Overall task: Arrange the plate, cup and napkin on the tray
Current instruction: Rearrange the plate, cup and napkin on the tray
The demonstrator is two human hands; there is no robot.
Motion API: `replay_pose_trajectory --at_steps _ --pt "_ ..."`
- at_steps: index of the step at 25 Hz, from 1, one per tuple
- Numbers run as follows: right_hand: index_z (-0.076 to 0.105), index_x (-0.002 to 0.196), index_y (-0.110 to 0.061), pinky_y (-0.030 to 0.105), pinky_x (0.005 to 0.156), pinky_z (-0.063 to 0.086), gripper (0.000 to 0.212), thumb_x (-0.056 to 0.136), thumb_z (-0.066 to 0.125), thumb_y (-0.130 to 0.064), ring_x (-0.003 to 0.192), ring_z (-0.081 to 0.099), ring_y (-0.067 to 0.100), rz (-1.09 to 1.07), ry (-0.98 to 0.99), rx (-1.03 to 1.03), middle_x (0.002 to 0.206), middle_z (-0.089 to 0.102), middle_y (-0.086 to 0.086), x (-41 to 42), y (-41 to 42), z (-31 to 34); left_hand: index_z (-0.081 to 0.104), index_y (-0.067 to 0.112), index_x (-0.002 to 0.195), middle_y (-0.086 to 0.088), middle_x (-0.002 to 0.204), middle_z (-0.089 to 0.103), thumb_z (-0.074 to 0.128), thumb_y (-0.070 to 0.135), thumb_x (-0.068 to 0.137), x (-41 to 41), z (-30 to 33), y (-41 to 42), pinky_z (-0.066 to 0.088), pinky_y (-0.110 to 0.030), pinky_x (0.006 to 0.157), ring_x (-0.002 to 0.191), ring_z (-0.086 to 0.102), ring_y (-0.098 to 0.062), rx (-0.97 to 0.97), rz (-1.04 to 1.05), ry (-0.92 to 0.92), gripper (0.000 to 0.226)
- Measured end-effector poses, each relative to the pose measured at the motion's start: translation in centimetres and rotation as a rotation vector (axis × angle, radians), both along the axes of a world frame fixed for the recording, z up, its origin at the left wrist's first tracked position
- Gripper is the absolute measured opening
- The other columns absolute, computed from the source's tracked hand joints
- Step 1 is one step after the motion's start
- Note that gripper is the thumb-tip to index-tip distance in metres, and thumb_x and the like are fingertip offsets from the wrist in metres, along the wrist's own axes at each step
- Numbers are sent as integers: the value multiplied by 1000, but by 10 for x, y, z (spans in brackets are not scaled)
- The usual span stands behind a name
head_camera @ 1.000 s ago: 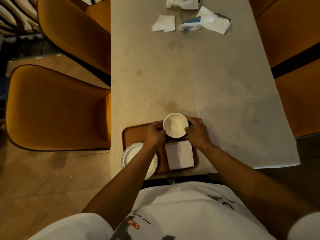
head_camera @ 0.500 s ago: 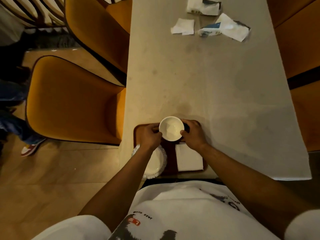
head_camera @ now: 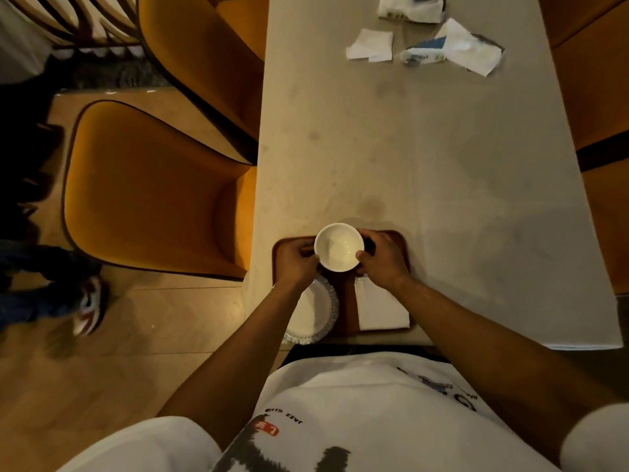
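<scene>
Little moved since half second back: cup (head_camera: pixel 339 247) same spot at tray (head_camera: pixel 401 240) far edge, view merely shifted. Head view: left hand (head_camera: pixel 295 262) and right hand (head_camera: pixel 383 258) both closed around cup sides, holding it. Cup possibly resting on tray, contact hidden. Plate (head_camera: pixel 315 311) near-left, overhanging tray edge; napkin (head_camera: pixel 381 310) flat near-right. Arrangement looks nearly done; release pending.

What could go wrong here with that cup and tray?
The plate hangs over the tray and the table edge, so a nudge from the left forearm might tip it off. Both hands, left and right, hold the cup by its rim; it might slip and land on the napkin.
</scene>
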State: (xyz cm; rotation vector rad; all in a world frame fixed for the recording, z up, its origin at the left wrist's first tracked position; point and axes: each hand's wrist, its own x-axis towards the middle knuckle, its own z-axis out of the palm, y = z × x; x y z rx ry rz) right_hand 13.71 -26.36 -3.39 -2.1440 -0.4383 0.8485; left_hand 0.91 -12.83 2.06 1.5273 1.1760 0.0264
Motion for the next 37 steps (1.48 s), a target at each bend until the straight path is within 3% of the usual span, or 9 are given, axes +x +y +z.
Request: replay_pose_trajectory --at_steps 6,9,11,13,16,21,23,28,37 --pt "51 138 -20 46 64 63 54 89 67 -6 121 53 31 -29 45 43 138 50 7 -4 -3 11 67 9 122 -12 117 71 67 1 88 -5 -1 -1 63 -45 78 98 70 -27 19 -9 -35 36" --pt "43 143 -21 32 59 62 57 91 67 -22 106 65 24 -168 95 73 140 48 5 -1 -18 22 64 17 115 -9 109 72 64 19 91 -11 -6 -7 63 -47 69 84 72 -26 22 44 56 24" --pt "50 135 -22 32 68 62 46 92 64 -29 102 67 22 -233 -10 42 132 56 4 3 -40 27 58 20 107 -7 101 70 62 28 89 -18 -7 -17 61 -47 74 82 70 -25 96 59 138 20" --pt "58 123 -25 39 80 60 33 91 64 -32 97 67 20 -248 -131 -32 120 63 3 4 -67 27 59 18 100 -4 96 69 63 24 90 -24 -6 -35 57 -41 78 86 67 -23 181 -61 132 12" --pt "63 112 -22 34 77 56 23 89 67 -24 83 66 17 -240 -154 -145 105 67 4 -8 -104 28 68 13 97 -1 91 71 63 17 90 -26 -5 -65 48 -26 72 87 66 -20 188 -381 103 9" --pt "65 112 -24 17 69 48 24 89 68 -19 82 62 12 -148 -66 -246 101 67 -2 -31 -128 20 64 13 126 -6 135 58 58 12 94 -9 -15 -93 46 -30 101 118 58 -26 302 -807 134 32" --pt "64 120 -23 20 76 50 33 89 69 -16 85 62 13 -101 -52 -240 101 67 -1 -37 -128 15 54 15 138 -6 145 48 58 12 95 -3 -18 -99 43 -33 109 127 52 -28 328 -899 149 43" --pt "58 130 -25 30 83 56 47 86 69 -10 84 61 16 -22 -58 -254 96 63 0 -39 -129 7 36 14 147 -11 149 34 64 15 92 4 -29 -106 43 -41 111 134 42 -33 371 -1041 229 62" --pt "55 132 -26 33 84 54 52 85 67 -7 84 58 17 37 -66 -247 96 59 1 -39 -135 4 37 12 146 -13 148 30 64 10 89 0 -38 -108 43 -39 111 133 40 -34 427 -1056 228 64"
